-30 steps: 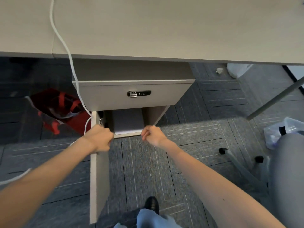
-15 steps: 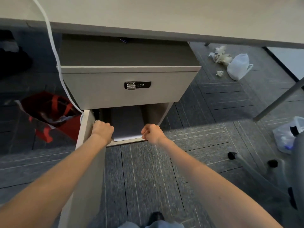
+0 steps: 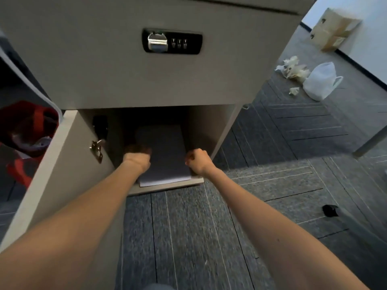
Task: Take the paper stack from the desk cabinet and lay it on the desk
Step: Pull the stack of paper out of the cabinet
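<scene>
Both my grips are curled at the side edges of the flat white paper stack [image 3: 165,155] inside the open beige desk cabinet [image 3: 211,130]: left hand [image 3: 137,156], right hand [image 3: 198,160]; clamped or not, I cannot tell.

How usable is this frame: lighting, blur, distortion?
Head view: the cabinet interior is deep in shadow, so the paper stack reads grey; left hand is dim and soft, right hand better lit; wide-angle bending at the edges.

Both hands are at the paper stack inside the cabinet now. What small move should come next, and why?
Probably slide the paper stack forward, out of the cabinet. The left hand and right hand sit at its two sides, the door stands open, and its front edge already lies at the shelf lip.
</scene>
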Demonstrator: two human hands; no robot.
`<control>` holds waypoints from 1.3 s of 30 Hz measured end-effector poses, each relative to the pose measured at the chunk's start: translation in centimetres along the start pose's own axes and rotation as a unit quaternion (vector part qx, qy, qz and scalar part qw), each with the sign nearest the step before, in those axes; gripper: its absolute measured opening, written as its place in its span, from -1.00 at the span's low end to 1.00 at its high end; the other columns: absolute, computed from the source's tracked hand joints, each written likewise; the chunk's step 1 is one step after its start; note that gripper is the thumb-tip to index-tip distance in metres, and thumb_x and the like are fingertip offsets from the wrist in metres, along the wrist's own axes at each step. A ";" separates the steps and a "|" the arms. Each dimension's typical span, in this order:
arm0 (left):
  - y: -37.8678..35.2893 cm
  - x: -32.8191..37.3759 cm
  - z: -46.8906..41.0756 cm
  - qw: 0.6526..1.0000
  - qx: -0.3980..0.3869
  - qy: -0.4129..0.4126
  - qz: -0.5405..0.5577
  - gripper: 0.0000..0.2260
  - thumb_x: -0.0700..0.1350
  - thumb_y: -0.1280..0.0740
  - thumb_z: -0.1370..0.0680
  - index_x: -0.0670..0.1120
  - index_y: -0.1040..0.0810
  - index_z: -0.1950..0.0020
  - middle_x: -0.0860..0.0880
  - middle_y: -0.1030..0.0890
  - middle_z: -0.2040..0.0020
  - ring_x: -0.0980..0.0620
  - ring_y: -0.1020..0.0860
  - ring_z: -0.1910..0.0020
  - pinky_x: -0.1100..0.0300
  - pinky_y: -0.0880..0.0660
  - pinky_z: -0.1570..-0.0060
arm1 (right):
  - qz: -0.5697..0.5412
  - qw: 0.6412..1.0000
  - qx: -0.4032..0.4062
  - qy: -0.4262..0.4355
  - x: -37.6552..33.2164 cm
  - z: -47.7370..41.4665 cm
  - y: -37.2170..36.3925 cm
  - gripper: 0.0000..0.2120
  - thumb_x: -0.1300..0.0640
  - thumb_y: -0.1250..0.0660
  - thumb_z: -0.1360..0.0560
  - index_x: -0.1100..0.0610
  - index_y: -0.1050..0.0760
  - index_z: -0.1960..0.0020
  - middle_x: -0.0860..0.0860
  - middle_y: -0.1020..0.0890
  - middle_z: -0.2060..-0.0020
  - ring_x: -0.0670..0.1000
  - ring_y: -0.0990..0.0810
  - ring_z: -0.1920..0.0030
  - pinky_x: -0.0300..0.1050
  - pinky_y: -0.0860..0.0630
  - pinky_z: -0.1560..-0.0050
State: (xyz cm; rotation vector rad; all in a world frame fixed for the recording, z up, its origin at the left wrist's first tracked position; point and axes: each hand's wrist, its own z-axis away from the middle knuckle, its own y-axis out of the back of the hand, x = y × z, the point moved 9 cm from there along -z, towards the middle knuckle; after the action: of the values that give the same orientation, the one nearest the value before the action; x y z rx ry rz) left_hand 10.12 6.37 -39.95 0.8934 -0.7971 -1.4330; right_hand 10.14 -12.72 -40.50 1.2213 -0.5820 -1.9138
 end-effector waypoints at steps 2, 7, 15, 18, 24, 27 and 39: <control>-1.0 0.6 -1.9 1.000 0.015 -0.002 0.021 -0.66 -0.16 -0.12 -0.62 -0.20 -0.39 -0.39 -0.22 -0.42 -0.39 -0.17 -0.40 -0.38 0.01 -0.31 -0.35 | 0.013 1.000 0.001 -0.007 0.8 -2.1 -1.0 -0.70 0.19 -0.22 -0.48 0.25 -0.55 -0.15 0.22 -0.63 -0.10 0.23 -0.61 -0.08 0.03 -0.57 -0.07; -4.5 0.3 -6.6 0.998 0.028 0.002 0.061 -0.65 -0.17 -0.22 -0.56 -0.19 -0.44 -0.34 -0.22 -0.48 -0.34 -0.19 -0.46 -0.32 -0.04 -0.40 -0.33 | 0.055 0.998 -0.022 -0.024 2.7 -5.5 -3.8 -0.70 0.19 -0.15 -0.55 0.28 -0.50 -0.20 0.24 -0.59 -0.16 0.22 -0.56 -0.16 -0.09 -0.42 0.02; -14.7 -2.4 -10.8 0.948 -0.113 0.138 0.264 -0.35 0.08 -0.15 -0.50 -0.18 -0.20 -0.54 -0.15 -0.29 -0.52 -0.14 -0.27 -0.49 0.02 -0.24 -0.46 | 0.092 0.991 -0.067 -0.070 7.0 -7.5 -8.1 -0.70 0.12 -0.20 -0.56 0.29 -0.53 -0.17 0.18 -0.59 -0.06 0.15 -0.57 -0.07 -0.05 -0.49 -0.07; -17.7 -1.8 -11.4 0.943 -0.181 0.124 0.250 -0.38 0.12 -0.07 -0.56 -0.13 -0.13 -0.57 -0.12 -0.18 -0.57 -0.11 -0.19 -0.53 0.02 -0.17 -0.50 | 0.085 0.990 -0.075 -0.080 7.9 -8.1 -9.1 -0.75 0.10 -0.22 -0.56 0.24 -0.52 -0.09 0.14 -0.53 0.01 0.08 -0.47 0.04 -0.02 -0.50 -0.15; -19.4 -2.1 -11.3 0.932 -0.158 0.127 0.301 -0.46 0.11 -0.08 -0.60 -0.14 -0.29 -0.51 -0.14 -0.29 -0.52 -0.13 -0.29 -0.49 0.03 -0.25 -0.45 | 0.062 0.991 -0.068 -0.101 8.7 -8.8 -10.2 -0.82 0.11 -0.20 -0.54 0.23 -0.45 -0.01 0.12 -0.48 0.03 0.08 -0.46 0.02 -0.05 -0.50 -0.13; -20.3 -2.9 -11.0 0.903 -0.127 0.174 0.372 -0.47 0.10 -0.11 -0.60 -0.17 -0.32 -0.48 -0.19 -0.32 -0.49 -0.18 -0.30 -0.46 0.00 -0.24 -0.45 | 0.013 0.989 -0.062 -0.136 9.4 -9.0 -10.5 -0.81 0.15 -0.18 -0.54 0.28 -0.42 -0.03 0.15 -0.49 -0.02 0.11 -0.49 -0.04 -0.01 -0.48 -0.22; -19.2 -0.7 -9.2 0.546 -0.030 0.230 0.805 -0.52 -0.10 -0.30 -0.56 -0.19 -0.31 -0.45 -0.18 -0.32 -0.48 -0.17 -0.32 -0.45 0.00 -0.40 -0.36 | 0.010 0.989 -0.083 -0.123 9.9 -9.7 -11.6 -0.80 0.12 -0.09 -0.58 0.25 -0.37 -0.03 0.14 -0.45 -0.03 0.08 -0.44 -0.13 0.04 -0.36 -0.38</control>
State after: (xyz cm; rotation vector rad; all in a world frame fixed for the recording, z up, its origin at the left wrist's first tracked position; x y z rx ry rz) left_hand 9.24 8.45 -61.18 0.1188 -0.7034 0.4548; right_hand 12.33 -13.49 -58.46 0.8784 -0.5468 -2.0658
